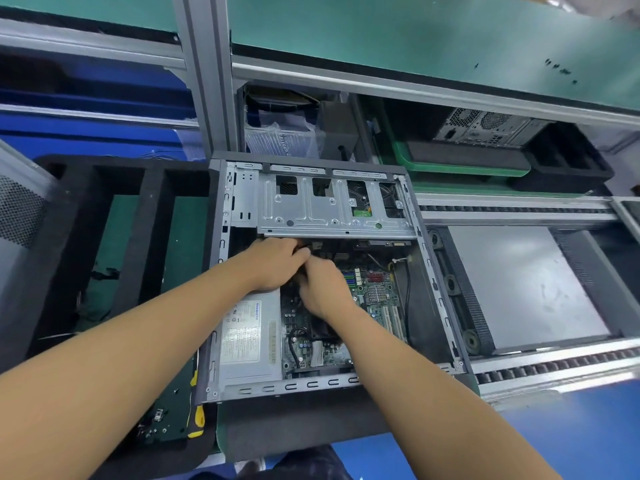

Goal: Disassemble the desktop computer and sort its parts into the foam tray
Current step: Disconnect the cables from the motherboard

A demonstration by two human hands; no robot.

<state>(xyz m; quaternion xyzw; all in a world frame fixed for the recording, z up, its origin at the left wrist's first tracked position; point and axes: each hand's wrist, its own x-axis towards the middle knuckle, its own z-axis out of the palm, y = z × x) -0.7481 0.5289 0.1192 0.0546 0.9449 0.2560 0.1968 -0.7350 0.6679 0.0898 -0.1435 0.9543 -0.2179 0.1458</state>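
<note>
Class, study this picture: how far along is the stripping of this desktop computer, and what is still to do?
Done: the case lies open, its inside exposed. In hand: the left hand and right hand meet under the drive cage; what they hold is hidden. Left: drive cage, power supply and motherboard all sit mounted, none yet in the foam tray.

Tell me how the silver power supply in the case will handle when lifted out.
The power supply is a sheet-metal box, so probably rigid and heavy for its size. Its smooth labelled top may be slippery. Being boxy, it shouldn't roll.
</note>
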